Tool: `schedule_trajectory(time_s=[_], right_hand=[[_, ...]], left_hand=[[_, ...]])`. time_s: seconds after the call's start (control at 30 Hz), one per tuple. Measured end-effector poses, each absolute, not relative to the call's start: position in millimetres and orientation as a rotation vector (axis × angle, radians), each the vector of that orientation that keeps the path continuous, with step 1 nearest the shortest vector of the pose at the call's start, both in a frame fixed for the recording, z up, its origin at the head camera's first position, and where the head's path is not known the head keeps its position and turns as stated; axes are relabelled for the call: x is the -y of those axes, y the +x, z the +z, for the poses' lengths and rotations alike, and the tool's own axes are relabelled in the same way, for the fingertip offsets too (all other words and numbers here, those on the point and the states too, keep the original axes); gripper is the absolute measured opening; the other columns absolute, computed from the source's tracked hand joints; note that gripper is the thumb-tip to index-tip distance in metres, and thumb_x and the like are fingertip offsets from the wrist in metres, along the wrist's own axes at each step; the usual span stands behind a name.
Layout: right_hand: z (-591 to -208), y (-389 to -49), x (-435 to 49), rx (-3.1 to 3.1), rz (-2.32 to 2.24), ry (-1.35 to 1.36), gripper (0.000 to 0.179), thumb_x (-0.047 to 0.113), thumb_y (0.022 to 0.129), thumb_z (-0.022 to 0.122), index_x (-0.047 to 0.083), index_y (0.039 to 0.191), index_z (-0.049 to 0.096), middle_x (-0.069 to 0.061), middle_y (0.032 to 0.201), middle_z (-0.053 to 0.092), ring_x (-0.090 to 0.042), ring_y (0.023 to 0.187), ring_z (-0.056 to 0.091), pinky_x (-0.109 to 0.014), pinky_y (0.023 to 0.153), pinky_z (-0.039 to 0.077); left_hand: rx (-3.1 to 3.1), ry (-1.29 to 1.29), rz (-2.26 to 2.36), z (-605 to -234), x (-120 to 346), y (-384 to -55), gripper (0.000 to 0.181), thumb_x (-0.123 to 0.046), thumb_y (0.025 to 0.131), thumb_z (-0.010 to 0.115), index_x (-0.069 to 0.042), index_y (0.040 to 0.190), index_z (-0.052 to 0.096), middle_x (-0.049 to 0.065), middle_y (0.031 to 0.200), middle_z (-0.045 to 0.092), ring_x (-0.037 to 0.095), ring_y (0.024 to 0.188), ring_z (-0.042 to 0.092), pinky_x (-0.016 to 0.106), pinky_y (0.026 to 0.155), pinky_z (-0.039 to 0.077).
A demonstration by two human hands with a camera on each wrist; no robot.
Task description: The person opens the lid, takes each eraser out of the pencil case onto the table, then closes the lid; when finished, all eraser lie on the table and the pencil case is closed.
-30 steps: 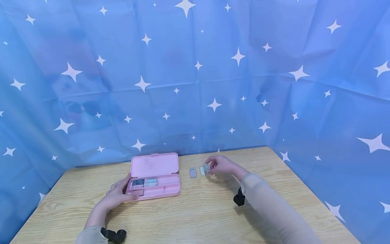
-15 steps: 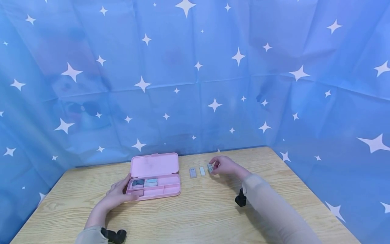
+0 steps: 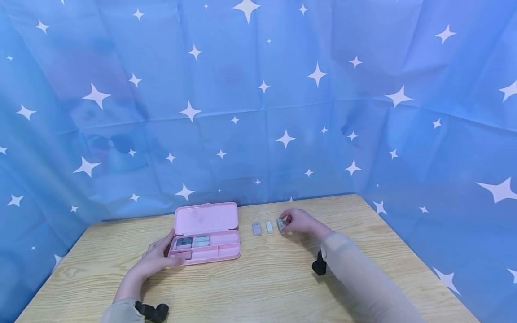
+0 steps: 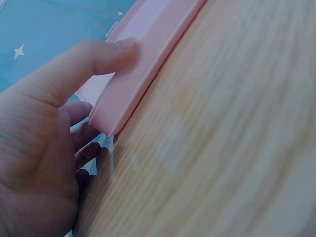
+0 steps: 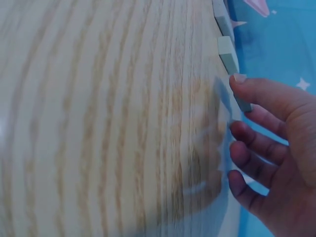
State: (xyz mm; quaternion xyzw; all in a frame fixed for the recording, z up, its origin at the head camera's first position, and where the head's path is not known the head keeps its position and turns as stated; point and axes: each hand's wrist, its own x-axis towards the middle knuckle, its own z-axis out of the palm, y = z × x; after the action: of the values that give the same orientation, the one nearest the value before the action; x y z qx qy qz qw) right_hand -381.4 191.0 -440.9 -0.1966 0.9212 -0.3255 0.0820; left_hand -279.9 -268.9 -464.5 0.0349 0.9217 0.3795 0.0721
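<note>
Right hand [image 3: 298, 221] pinches a greenish block [image 3: 280, 224] at the row's right end, well right of the pink case [image 3: 207, 261].
Its long axis runs fore-and-aft, roughly parallel to the pale block [image 3: 269, 226] just beside it and the lavender block [image 3: 256, 229] beyond; the left hand [image 3: 154, 259] grips the open case's left end, where a dark-topped block [image 3: 184, 242] and a pale-blue block [image 3: 202, 241] share the back compartment.
</note>
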Motion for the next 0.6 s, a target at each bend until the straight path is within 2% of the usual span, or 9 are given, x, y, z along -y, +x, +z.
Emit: schedule_trajectory(time_s=[0.6], right_hand=[[-444.3,-385.8,-191.3,-2.773,-0.909,-0.610,0.039,0.014,0.078,0.080,0.003,0.113,0.066,0.000,0.081,0.059,-0.015,0.073,0.052,-0.033,0.068,0.045]], left_hand=[[-2.769,0.099,1.151,-469.1,270.8,-283.1,0.114,-0.048,0.074,0.079,-0.013,0.157,0.009,0.026,0.155,0.012,0.048,0.136,0.009,0.074,0.101,0.017]])
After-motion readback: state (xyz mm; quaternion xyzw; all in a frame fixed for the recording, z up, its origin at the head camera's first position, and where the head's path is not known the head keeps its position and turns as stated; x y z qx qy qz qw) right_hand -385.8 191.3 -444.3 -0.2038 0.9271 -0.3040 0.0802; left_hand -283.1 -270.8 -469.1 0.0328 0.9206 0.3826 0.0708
